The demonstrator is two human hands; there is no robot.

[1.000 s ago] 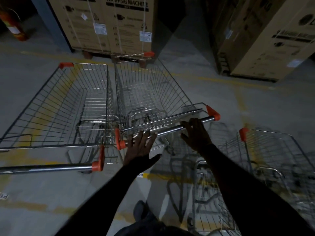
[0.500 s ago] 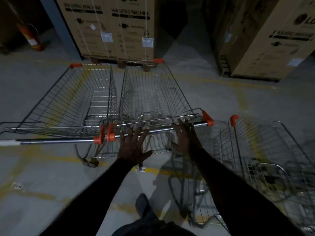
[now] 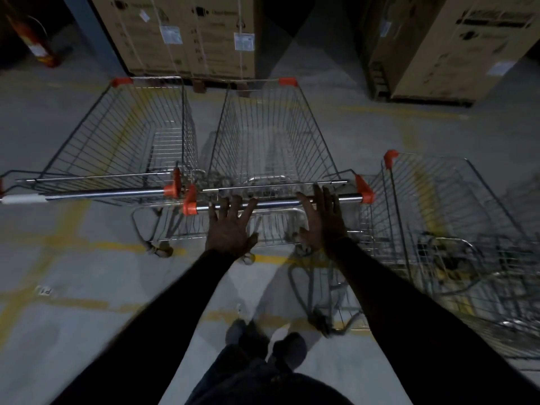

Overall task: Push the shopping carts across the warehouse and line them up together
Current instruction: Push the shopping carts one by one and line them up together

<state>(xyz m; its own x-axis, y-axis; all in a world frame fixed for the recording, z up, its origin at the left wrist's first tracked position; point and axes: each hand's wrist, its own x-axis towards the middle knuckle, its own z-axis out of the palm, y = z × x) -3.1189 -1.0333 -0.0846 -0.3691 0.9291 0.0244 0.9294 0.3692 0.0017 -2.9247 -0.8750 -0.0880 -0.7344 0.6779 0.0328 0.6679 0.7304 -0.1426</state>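
Observation:
Three wire shopping carts with orange corner caps stand on the concrete floor. The middle cart (image 3: 268, 135) is right in front of me, its chrome handle bar (image 3: 277, 203) running across the view. My left hand (image 3: 230, 226) lies with straight, spread fingers against that bar near its left end. My right hand (image 3: 321, 217) touches the bar near its right end, fingers also straight. The left cart (image 3: 125, 135) stands side by side with the middle one, their handles nearly level. The right cart (image 3: 455, 217) stands farther back, beside my right arm.
Tall cardboard washing-machine boxes (image 3: 187, 33) stand close behind the left and middle carts, more boxes (image 3: 455, 45) at the back right. A red fire extinguisher (image 3: 35, 45) leans at the far left. Yellow lines (image 3: 73, 247) mark the floor. My feet (image 3: 263, 340) show below.
The middle cart has swung straight and come level with the left cart. My right hand's fingers, curled over the bar a second ago, now lie straight.

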